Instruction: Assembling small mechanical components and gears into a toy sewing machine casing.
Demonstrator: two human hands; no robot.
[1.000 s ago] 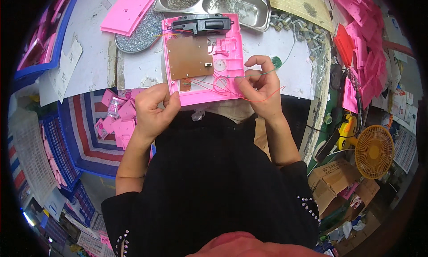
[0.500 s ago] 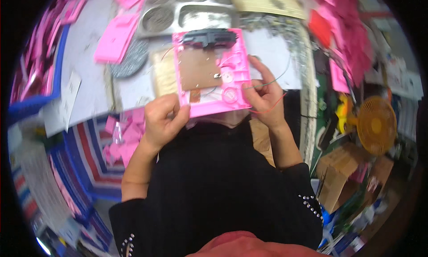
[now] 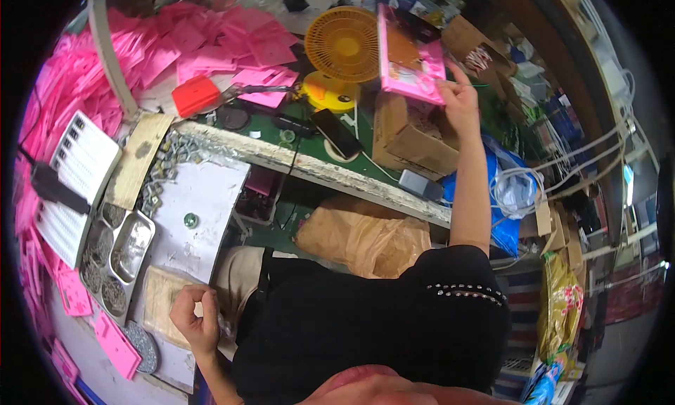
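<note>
My right hand (image 3: 460, 101) is raised at the upper right, gripping a pink plastic casing (image 3: 415, 84) by its lower right corner. A brown board (image 3: 403, 51) lies inside the casing, and a dark part (image 3: 416, 25) runs along its top edge. A thin green wire trails out beside my fingers. Over the worktable at the lower left, my left hand (image 3: 197, 317) has its fingers curled in, and nothing shows in them. Beneath that hand lies a pale tan pad (image 3: 160, 305). The casing is held above an opened cardboard box (image 3: 415, 141), in front of clutter.
An orange fan (image 3: 342, 45) stands left of the casing, with a phone (image 3: 336, 133) nearer me. At the left are a metal compartment tray (image 3: 132, 245) of small parts, a grey disc (image 3: 143, 347) and piled pink panels (image 3: 169, 39). A brown paper bag (image 3: 365, 236) sits below the shelf edge.
The view has swung to the right. My left hand has let go of the pink casing, and my right hand has carried it out to the right, over the cardboard box.
</note>
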